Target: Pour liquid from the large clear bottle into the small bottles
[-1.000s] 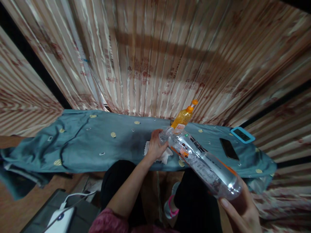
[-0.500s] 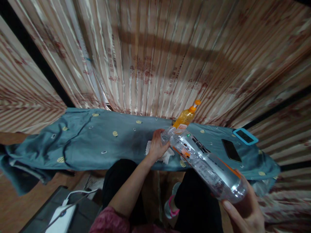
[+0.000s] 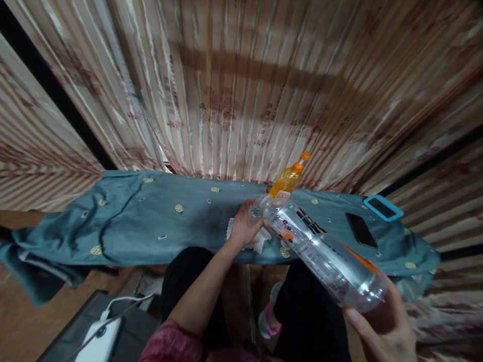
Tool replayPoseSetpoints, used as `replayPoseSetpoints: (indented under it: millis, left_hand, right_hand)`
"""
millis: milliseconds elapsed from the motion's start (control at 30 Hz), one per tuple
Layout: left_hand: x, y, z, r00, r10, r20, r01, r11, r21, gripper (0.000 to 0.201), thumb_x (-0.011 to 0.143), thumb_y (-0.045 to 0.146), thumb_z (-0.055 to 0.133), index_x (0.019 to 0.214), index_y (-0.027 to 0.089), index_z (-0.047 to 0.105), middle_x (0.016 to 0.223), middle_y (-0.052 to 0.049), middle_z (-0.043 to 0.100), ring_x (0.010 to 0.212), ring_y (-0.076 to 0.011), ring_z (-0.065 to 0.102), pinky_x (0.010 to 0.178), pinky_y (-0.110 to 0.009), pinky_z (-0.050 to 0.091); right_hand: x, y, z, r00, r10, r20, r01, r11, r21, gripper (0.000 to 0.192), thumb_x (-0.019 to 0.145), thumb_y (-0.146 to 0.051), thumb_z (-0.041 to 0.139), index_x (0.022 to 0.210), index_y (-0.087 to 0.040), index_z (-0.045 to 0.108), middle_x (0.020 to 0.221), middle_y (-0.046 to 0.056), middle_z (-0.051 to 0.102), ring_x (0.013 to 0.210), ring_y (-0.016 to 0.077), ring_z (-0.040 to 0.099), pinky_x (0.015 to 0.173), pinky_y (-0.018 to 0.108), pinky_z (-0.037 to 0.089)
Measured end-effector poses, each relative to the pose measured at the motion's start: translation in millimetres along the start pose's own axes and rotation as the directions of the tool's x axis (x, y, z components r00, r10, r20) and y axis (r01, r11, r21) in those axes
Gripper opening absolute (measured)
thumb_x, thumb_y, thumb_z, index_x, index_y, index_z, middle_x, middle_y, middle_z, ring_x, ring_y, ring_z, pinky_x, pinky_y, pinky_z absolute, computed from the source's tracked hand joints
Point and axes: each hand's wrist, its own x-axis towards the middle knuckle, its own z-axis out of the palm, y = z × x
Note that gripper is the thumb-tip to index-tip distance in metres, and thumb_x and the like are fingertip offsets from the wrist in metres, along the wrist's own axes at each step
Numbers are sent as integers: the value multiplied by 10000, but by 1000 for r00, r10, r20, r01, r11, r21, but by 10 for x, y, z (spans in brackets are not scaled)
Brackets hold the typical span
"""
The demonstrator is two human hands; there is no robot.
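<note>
My right hand (image 3: 381, 327), lower right of frame, wraps its fingers around the base of a clear bottle (image 3: 320, 251) tilted toward centre. My left hand (image 3: 243, 229) curls over white tissue (image 3: 258, 241) at its mouth, near the cloth's (image 3: 151, 221) front edge.

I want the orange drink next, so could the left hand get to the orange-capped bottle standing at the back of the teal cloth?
Probably yes: the left hand is just in front of the orange bottle, but it holds white tissue.
</note>
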Motion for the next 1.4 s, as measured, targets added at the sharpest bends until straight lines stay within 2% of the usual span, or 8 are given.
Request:
replayPoseSetpoints:
  millis: [133,333,467,567,733,933,1233,1400]
  left_hand:
    - [-17,7,-5,1000,4,9,-3,1000,-19,574,845,329,811,1359,222,579,1364,-133,744,1273,-357,730,1131,-533,581]
    - [-37,5,4,999,-29,15,29,999,-31,637,839,338,834,1401,220,560,1419,-135,724,1315,-353,714,1157,-530,562]
    - [-46,-1,12,1000,-27,6,28,998,-51,679,824,317,838,1418,207,530,1444,-148,702,1329,-350,705,1163,-525,557]
    - [-52,-14,20,999,-48,-8,48,998,-45,676,812,300,837,1402,194,525,1416,-152,710,1299,-349,718,1144,-526,566]
    - [-50,-9,13,995,-95,-23,94,995,-28,648,795,293,855,1359,218,545,1353,-117,737,1241,-341,744,1098,-510,587]
    - [-41,15,3,994,-112,-8,111,994,-21,617,794,288,862,1335,209,576,1277,-104,772,1176,-342,771,1047,-495,614]
    - [-41,-38,13,995,-87,-47,87,996,-12,577,787,307,882,1300,195,642,1336,-139,751,1267,-356,730,1132,-539,571]
    - [-35,-42,29,994,-82,-72,83,997,10,529,772,291,888,1243,201,665,1299,-132,751,1253,-357,725,1112,-546,576]
  right_hand:
    - [-4,-84,87,999,-23,-27,23,1000,-16,1157,671,-523,954,1665,-273,415,1536,152,638,1377,424,616,1138,541,511]
    - [26,-154,117,998,-43,-41,42,999,-31,1082,649,-508,965,1597,-256,509,1584,140,585,1541,452,429,1253,600,377]
    - [83,-92,55,999,-12,-39,12,1000,-25,1091,607,-499,986,1575,-284,532,1622,133,543,1507,460,461,1199,592,440]
    - [84,-128,93,999,-24,-35,25,1000,5,1088,617,-509,979,1579,-275,528,1592,142,568,1446,442,526,1162,571,477]
    - [68,-210,131,999,-23,-38,22,999,-29,1140,610,-514,979,1616,-274,499,1634,151,526,1432,459,534,1115,561,516]
    - [127,-113,35,999,-31,-21,30,997,-74,1161,618,-537,966,1636,-276,473,1638,148,527,1429,467,543,1070,538,555]
    - [147,-101,6,999,-42,3,42,993,-111,1144,646,-563,946,1640,-274,458,1608,158,552,1428,483,552,1121,623,520]
    - [134,-134,15,1000,0,-15,-1,996,-89,1198,602,-570,966,1644,-281,453,1620,150,538,1476,502,494,1242,709,342]
